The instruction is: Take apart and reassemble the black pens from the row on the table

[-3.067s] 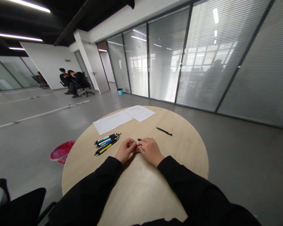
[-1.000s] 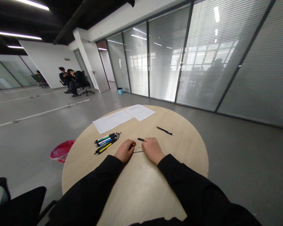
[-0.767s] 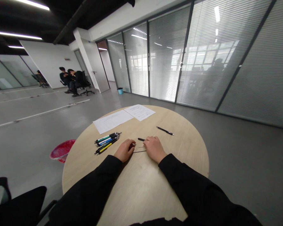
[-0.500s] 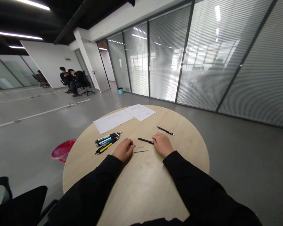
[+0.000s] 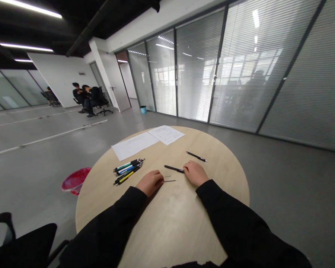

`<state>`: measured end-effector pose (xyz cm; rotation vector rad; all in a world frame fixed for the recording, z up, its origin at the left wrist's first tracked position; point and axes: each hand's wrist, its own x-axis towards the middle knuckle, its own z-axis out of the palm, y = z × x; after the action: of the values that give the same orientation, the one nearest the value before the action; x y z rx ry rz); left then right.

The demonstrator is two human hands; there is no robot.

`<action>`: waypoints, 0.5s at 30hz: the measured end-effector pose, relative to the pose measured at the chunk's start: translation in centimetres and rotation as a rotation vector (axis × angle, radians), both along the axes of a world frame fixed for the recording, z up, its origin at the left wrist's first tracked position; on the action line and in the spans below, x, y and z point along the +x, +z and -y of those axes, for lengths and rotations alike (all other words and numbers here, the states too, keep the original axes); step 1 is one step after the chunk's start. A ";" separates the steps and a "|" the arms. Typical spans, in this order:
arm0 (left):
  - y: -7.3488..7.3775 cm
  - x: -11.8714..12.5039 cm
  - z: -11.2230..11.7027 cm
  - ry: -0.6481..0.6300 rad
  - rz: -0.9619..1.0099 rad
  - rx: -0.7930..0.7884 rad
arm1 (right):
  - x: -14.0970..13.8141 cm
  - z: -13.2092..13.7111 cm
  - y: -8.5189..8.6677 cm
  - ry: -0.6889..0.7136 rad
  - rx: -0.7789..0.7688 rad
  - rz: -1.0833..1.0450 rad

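Note:
My right hand (image 5: 195, 173) rests on the table with its fingers closed on the near end of a black pen (image 5: 174, 169), whose other end points left. My left hand (image 5: 150, 182) lies on the table with fingers curled down, their tips hidden. From beneath those fingertips sticks out a thin dark rod (image 5: 169, 181), like a pen refill. A small faint piece, perhaps a spring (image 5: 168, 176), lies just above the rod. Beyond my right hand lies another black pen (image 5: 196, 156). Left of my left hand is a bunch of several pens (image 5: 128, 170) with white, green, blue and yellow barrels.
Two sheets of paper (image 5: 135, 145) lie at the far side of the round wooden table (image 5: 178, 227). A red basin or bin (image 5: 76, 180) stands on the floor at left, beside a black chair (image 5: 25, 242). People (image 5: 88, 97) sit farther back.
My left hand has slid right, covering the rod's left end and a small piece that showed beside its fingers. My right hand stays at the pen. The view has shifted slightly.

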<state>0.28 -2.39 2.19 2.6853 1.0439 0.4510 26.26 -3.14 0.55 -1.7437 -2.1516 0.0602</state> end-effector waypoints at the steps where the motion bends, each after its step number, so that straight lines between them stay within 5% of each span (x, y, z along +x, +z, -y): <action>1: 0.0 0.0 0.0 -0.007 -0.005 0.005 | -0.1 0.0 0.0 0.008 -0.001 -0.004; 15: -0.1 1.2 1.0 0.112 -0.351 0.225 | -0.5 -0.1 -0.1 0.018 -0.029 -0.002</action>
<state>1.50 -3.37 2.10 2.9896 1.3118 0.1202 25.80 -3.09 0.42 -1.7391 -2.1754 0.0984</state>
